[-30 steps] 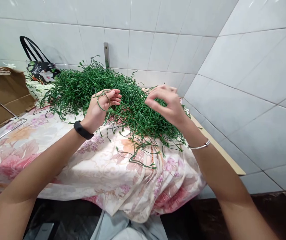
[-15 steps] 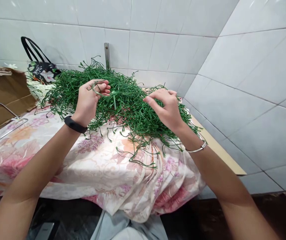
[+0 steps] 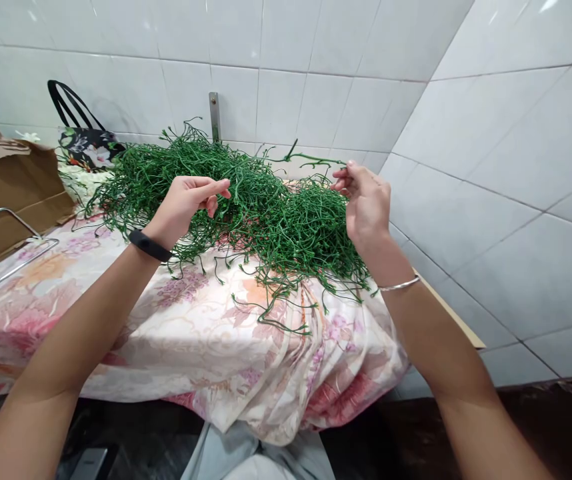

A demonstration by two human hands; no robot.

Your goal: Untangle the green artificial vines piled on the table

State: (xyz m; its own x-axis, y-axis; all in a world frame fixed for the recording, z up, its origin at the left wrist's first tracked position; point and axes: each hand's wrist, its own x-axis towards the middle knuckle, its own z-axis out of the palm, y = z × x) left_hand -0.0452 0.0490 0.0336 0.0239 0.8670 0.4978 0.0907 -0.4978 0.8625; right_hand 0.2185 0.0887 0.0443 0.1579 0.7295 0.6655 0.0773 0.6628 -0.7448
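A large tangled heap of green artificial flower stems (image 3: 311, 230) covers the back of the cloth-covered table. My right hand (image 3: 369, 203) is raised at the heap's right side. Between its thumb and fingers it pinches one end of a green artificial stem (image 3: 311, 160), whose branched length points left, above the heap. My left hand (image 3: 189, 203) hovers in front of the heap's left part, thumb and forefinger pressed together. The green strands behind those fingertips make it impossible to see whether they hold anything.
A floral tablecloth (image 3: 176, 333) drapes over the table's front edge. To the left stand a cardboard box (image 3: 11, 193), a bent metal wire frame (image 3: 21, 263) and a black floral bag (image 3: 86, 145), with white flowers (image 3: 83, 183) beside them. Tiled walls (image 3: 286, 100) close off the back and right.
The stem that was at my left hand is now in my right hand, held up to the right. My right hand has risen and turned; my left hand has dropped slightly, fingers pinched.
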